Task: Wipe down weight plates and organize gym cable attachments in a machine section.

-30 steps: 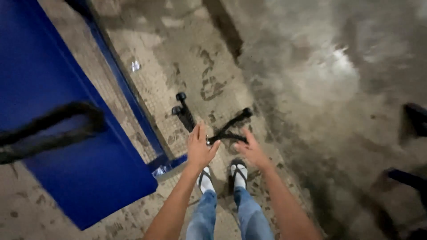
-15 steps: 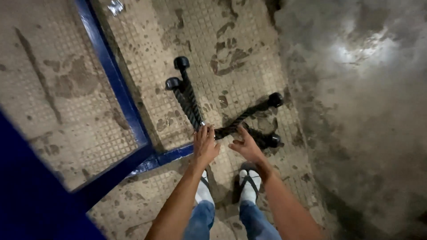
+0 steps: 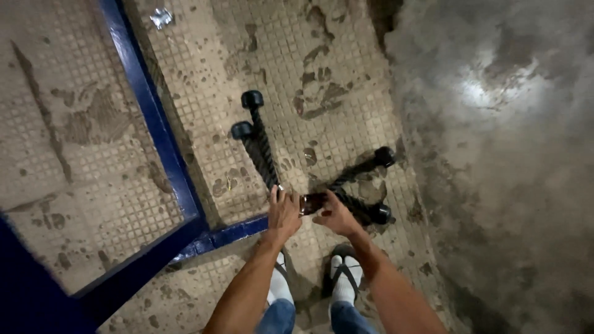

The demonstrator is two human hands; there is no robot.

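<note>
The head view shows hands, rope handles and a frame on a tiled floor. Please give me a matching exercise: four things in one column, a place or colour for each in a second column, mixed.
Things:
1. left hand
2. right hand
3. blue frame bar
4. white socks

Places or colours:
A. on the feet, in dark sandals
B. at the base of the straight rope pair
C. left of the ropes, along the tiles
D. at the base of the splayed rope pair

Pairs: 1-B, 2-D, 3-C, 4-A
</note>
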